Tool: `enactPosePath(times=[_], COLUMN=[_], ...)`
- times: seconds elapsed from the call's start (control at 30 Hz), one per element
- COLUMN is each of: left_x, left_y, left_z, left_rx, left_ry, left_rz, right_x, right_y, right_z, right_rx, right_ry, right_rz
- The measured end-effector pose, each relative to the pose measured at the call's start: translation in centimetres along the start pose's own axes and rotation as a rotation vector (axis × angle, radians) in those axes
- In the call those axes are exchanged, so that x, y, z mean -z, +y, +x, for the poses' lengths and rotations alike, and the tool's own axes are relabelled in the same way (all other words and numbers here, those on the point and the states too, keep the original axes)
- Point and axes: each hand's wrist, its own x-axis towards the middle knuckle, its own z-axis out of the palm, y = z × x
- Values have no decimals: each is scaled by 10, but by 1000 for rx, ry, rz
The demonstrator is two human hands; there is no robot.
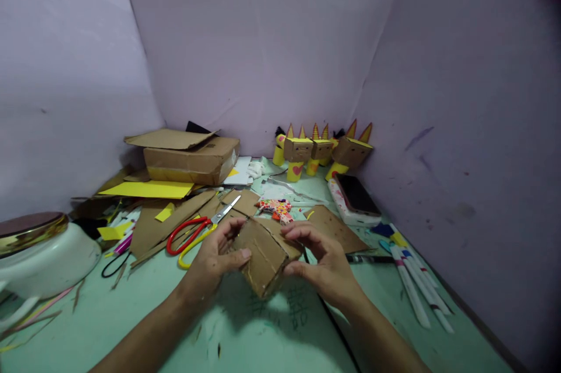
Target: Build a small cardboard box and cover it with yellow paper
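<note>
A small brown cardboard box [263, 253] is held tilted above the green tabletop, one corner pointing down toward me. My left hand [214, 265] grips its left side, thumb on the near face and fingers behind. On the other side, my right hand [322, 262] has its thumb and fingers curved around the box's right edge. Red-and-yellow scissors [197, 235] lie partly open just left of my left hand. Behind the box is a patterned, colourful scrap [275, 208]. A flat cardboard piece [335, 230] lies beyond my right hand.
Several cardboard-headed figures [299, 151] with yellow bodies stand at the back. A larger cardboard box [193, 159] and yellow paper [146, 189] occupy the back left. A phone [357, 193] and several white markers [414, 285] lie at right. A white-and-gold vessel [41, 256] stands at left.
</note>
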Motion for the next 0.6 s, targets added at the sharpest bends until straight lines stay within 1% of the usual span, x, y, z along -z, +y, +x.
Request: enactPosePath(times=[0.07, 0.13, 0.2, 0.23, 0.27, 0.3, 0.33, 0.4, 0.43, 0.47, 0.5, 0.53, 0.6], left_x=[2, 8, 15, 19, 22, 25, 26, 25, 22, 19, 15, 10, -1], left_y=[-3, -6, -7, -7, -5, -4, -2, 3, 4, 5, 5, 5, 0], left_z=[5, 12, 19, 22, 24, 25, 24, 19, 16, 11, 6, 1, -8], left_rx=[-45, -49, -10, 11, 24, 28, 21, -24, -56, -102, -165, -250, -459], left_ry=[8, 60, 188, 262, 327, 370, 398, 419, 412, 384, 334, 264, 76], left_rz=[-9, 155, 346, 393, 404, 402, 404, 443, 485, 549, 636, 746, 1005], right_x=[2, 1, -1, -2, -2, 0, 2, 8, 11, 14, 16, 16, 13], right_y=[-2, -4, -6, -7, -7, -6, -5, -1, 2, 6, 9, 12, 17], right_z=[1, 1, -1, -3, -3, -3, -3, 0, 1, 3, 4, 4, 4], right_rx=[171, 296, 302, 270, 230, 184, 126, -25, -102, -169, -214, -236, -237], right_ry=[-20, -139, -272, -288, -256, -175, -54, 220, 330, 403, 436, 424, 298], right_rz=[-132, -201, -233, -239, -239, -236, -225, -158, -105, -53, -16, -9, -77])
